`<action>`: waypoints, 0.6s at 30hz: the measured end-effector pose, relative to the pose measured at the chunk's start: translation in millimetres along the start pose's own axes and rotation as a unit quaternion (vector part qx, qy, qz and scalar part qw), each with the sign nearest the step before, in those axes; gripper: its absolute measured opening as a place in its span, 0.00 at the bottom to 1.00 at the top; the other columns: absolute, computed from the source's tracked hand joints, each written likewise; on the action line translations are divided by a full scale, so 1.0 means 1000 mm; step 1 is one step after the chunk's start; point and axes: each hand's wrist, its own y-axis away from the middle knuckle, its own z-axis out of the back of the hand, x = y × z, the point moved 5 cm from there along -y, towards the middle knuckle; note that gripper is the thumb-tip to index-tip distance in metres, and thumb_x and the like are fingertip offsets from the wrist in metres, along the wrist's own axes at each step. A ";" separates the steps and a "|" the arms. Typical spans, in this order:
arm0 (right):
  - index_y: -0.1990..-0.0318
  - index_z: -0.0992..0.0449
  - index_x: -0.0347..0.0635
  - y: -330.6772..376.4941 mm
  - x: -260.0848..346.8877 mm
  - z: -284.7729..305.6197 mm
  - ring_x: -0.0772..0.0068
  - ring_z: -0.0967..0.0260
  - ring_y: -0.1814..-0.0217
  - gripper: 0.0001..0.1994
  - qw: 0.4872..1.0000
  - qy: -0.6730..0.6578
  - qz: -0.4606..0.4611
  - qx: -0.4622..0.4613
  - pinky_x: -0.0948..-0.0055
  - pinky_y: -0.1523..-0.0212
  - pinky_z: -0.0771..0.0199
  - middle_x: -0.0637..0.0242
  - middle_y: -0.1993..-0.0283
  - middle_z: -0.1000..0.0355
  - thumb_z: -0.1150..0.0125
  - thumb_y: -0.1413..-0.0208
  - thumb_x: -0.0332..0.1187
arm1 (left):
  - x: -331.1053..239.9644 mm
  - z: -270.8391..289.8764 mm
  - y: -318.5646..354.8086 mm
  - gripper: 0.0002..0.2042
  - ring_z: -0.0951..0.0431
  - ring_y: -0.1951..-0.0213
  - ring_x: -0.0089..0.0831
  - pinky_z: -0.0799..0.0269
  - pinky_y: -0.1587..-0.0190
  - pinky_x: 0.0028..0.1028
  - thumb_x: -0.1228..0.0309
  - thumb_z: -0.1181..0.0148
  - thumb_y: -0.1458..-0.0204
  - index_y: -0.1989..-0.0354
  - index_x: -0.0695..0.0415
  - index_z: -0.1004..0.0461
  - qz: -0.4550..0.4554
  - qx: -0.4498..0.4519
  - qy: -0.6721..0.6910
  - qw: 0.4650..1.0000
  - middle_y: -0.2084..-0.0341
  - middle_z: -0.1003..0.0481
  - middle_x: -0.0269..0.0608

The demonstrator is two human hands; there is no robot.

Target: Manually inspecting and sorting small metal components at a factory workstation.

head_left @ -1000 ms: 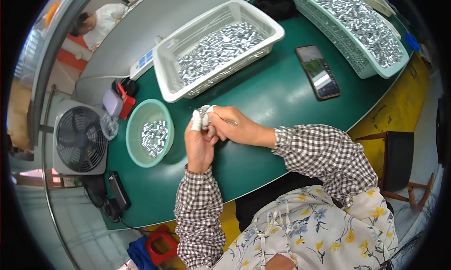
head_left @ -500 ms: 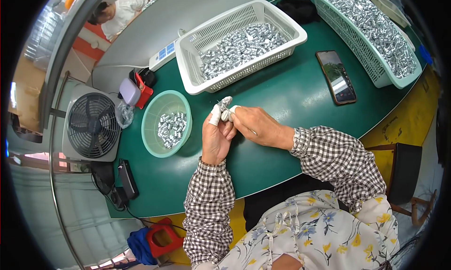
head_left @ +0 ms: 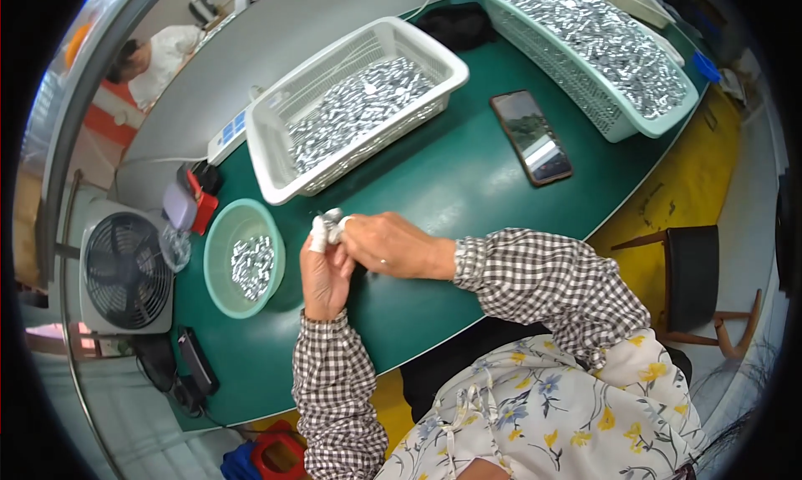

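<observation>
My left hand is raised over the green table, palm partly up, its white-covered thumb and fingers pinched around a small silvery metal part, which is blurred and mostly hidden. My right hand comes in from the right, its fingers closed and white-covered at the tips, meeting the left fingertips. A tiny shiny spot shows below its fingers; what it grips cannot be made out. Left of the hands stands a round pale green plastic basket with small silvery metal parts in it.
Beyond the hands is a white basket of metal parts; a light green basket at far right is heaped with more. A phone lies between. At left are a fan, power strip and black adapter. A person sits behind the partition.
The whole view has shifted, so the table and baskets appear further left. Both hands stay pinched together at the fingertips, in much the same place beside the round basket.
</observation>
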 end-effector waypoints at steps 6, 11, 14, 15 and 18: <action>0.78 0.39 0.37 -0.001 0.013 -0.005 0.58 0.35 0.79 0.07 0.992 0.103 0.065 -0.013 0.65 0.78 0.32 0.57 0.77 0.38 0.50 0.54 0.28 | 0.000 -0.002 -0.002 0.14 0.43 0.83 0.13 0.49 0.87 0.14 0.62 0.55 0.43 0.62 0.62 0.31 -0.049 -0.004 0.026 0.998 0.80 0.35 0.28; 0.77 0.36 0.35 0.002 0.015 -0.015 0.57 0.32 0.78 0.07 0.975 0.219 -0.001 0.021 0.63 0.77 0.32 0.55 0.79 0.36 0.48 0.58 0.29 | 0.001 -0.005 -0.002 0.13 0.43 0.84 0.12 0.49 0.87 0.14 0.63 0.55 0.43 0.64 0.61 0.31 -0.079 -0.066 -0.091 0.990 0.82 0.36 0.27; 0.77 0.36 0.34 0.002 0.011 -0.019 0.57 0.32 0.79 0.07 0.971 0.237 -0.015 0.036 0.64 0.77 0.31 0.55 0.78 0.35 0.47 0.59 0.29 | 0.003 -0.005 -0.001 0.13 0.43 0.85 0.12 0.50 0.87 0.14 0.63 0.55 0.43 0.64 0.61 0.31 -0.087 -0.086 -0.132 0.984 0.83 0.37 0.27; 0.77 0.36 0.34 0.002 0.010 -0.016 0.59 0.32 0.79 0.07 0.976 0.213 -0.015 0.031 0.67 0.78 0.32 0.55 0.78 0.35 0.48 0.57 0.29 | 0.002 -0.006 0.000 0.13 0.43 0.85 0.12 0.50 0.87 0.14 0.63 0.55 0.43 0.64 0.61 0.31 -0.088 -0.082 -0.135 0.983 0.83 0.37 0.26; 0.78 0.37 0.34 -0.002 0.005 -0.008 0.62 0.33 0.81 0.07 0.986 0.166 -0.013 0.022 0.73 0.80 0.33 0.55 0.78 0.35 0.50 0.54 0.29 | 0.002 -0.009 0.002 0.13 0.44 0.85 0.12 0.50 0.87 0.14 0.63 0.55 0.43 0.65 0.61 0.31 -0.076 -0.063 -0.104 0.990 0.83 0.37 0.26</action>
